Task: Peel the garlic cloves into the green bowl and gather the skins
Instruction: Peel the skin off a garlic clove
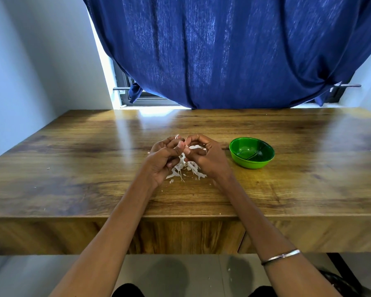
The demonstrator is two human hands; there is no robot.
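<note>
The garlic is barely visible: only a small pale bit shows between the fingertips of the two hands, too hidden to tell whether it is peeled. The left hand has its fingers curled in, thumb raised toward the pale bit, and a thin flake of skin sticks up just past its far knuckles. The right hand is likewise curled, thumb and forefinger pinching at the same spot, so both hands hold the garlic between them, touching at the thumbs.

Directly beneath and between the hands lies a pile of skins, white, papery and stringy, with thin strands trailing toward the wrists. A few small crumbs are scattered on the surface near the pile and further off to the left of the left hand.

The green bowl stands upright on the surface to the right of the right hand, near but apart from it. Its inside is glossy green; no garlic clove can be made out in it.

A metal bangle circles the right forearm.
</note>
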